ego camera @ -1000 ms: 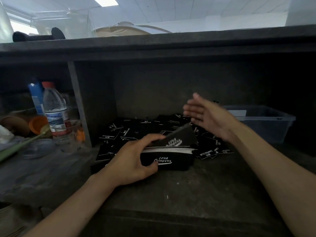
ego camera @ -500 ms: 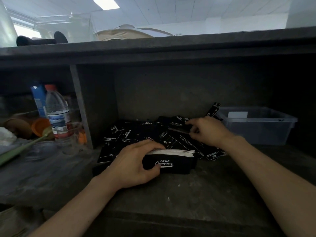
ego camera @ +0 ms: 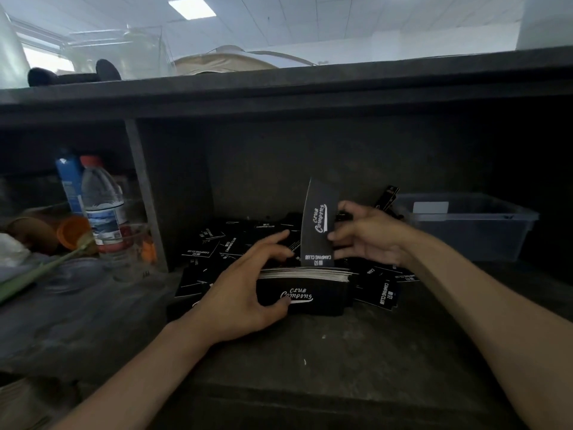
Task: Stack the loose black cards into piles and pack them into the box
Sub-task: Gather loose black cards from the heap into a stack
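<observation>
On a dark shelf (ego camera: 341,352), loose black cards (ego camera: 217,246) are left strewn toward the back wall, just behind the box (ego camera: 310,297). The box is steadied by the left hand (ego camera: 245,302), thumb pressed to its front and fingers arched over the white-edged pile inside, apparently so it cannot slide. One card (ego camera: 319,221) is pinched upright between thumb and fingertips of the right hand (ego camera: 369,240) just above that pile, seemingly for slotting in edge-first.

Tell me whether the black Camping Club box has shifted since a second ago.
No. The black Camping Club box keeps its place right of the shelf divider, the left hand gripping its left end.
</observation>
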Available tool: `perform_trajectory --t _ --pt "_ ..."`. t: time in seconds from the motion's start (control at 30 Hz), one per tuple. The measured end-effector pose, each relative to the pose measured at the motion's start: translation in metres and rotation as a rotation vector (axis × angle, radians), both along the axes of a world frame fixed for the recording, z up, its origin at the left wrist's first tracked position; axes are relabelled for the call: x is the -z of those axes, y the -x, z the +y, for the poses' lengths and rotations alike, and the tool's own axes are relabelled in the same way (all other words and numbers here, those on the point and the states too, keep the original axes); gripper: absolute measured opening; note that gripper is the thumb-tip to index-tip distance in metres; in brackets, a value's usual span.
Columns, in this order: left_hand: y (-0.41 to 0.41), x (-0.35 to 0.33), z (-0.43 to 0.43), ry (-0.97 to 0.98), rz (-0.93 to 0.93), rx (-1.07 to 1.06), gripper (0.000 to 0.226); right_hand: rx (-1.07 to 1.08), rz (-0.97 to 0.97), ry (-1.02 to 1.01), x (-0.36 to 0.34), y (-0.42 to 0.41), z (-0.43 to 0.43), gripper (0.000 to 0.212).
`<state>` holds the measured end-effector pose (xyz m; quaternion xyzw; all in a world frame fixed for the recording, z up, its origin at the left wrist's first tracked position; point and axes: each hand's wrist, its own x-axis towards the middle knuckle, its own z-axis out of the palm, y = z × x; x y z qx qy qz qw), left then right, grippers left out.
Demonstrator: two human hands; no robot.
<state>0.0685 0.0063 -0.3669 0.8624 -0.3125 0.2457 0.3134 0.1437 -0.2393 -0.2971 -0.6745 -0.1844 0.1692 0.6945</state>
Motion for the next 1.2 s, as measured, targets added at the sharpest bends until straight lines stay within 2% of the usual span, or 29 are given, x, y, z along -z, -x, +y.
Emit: perform_trajectory --t 0.07,0.13,0.17,0.23,0.3,0.37,0.4,0.53,0.63,0.73,0.87,0.93,1.07,1.2 --pt "0.001 0.0 -0.002 0.046 0.034 0.016 0.082 -0.106 0.07 0.036 0.004 0.0 0.004 0.031" --pt "0.001 0.0 -0.003 0.045 0.054 0.033 0.088 -0.183 0.096 0.132 0.004 0.003 0.002 0.023" --pt "0.001 0.0 -0.003 0.038 0.046 0.043 0.085 -0.205 0.071 0.193 0.003 0.003 -0.001 0.022" --pt "0.003 0.0 -0.003 0.032 0.022 0.053 0.083 -0.219 -0.029 0.236 -0.001 0.004 -0.01 0.034" --pt "0.003 -0.001 -0.003 0.056 0.06 0.052 0.091 -0.183 -0.106 0.106 -0.01 0.006 -0.017 0.045" --pt "0.003 0.0 -0.003 0.104 0.132 0.055 0.1 -0.134 -0.178 -0.025 -0.018 0.01 -0.018 0.043" --pt "0.003 0.0 -0.003 0.112 0.145 0.055 0.101 -0.123 -0.228 -0.021 -0.019 0.012 -0.017 0.042" --pt "0.003 -0.001 0.0 0.027 0.09 0.047 0.094 -0.055 -0.478 0.247 -0.015 0.016 -0.008 0.035" --pt "0.002 -0.002 0.0 -0.009 0.015 0.051 0.09 -0.017 -0.544 0.3 -0.019 0.015 -0.01 0.03" --pt "-0.001 0.001 -0.001 0.018 -0.038 0.069 0.078 -0.01 -0.535 0.398 -0.024 0.012 -0.022 0.021" --pt "-0.003 0.004 0.001 0.051 -0.019 0.083 0.063 -0.149 -0.379 0.846 -0.022 0.014 -0.04 0.015" --pt "-0.003 0.004 0.002 0.056 0.01 0.11 0.053 -0.161 -0.359 0.951 -0.024 0.014 -0.045 0.012" --pt "-0.001 0.001 0.001 0.044 0.022 0.115 0.043 0.041 -0.414 0.88 -0.019 0.004 -0.044 0.024" --pt "0.002 -0.001 -0.001 -0.007 0.027 0.074 0.034 0.097 -0.457 1.279 0.004 -0.003 -0.02 0.057"
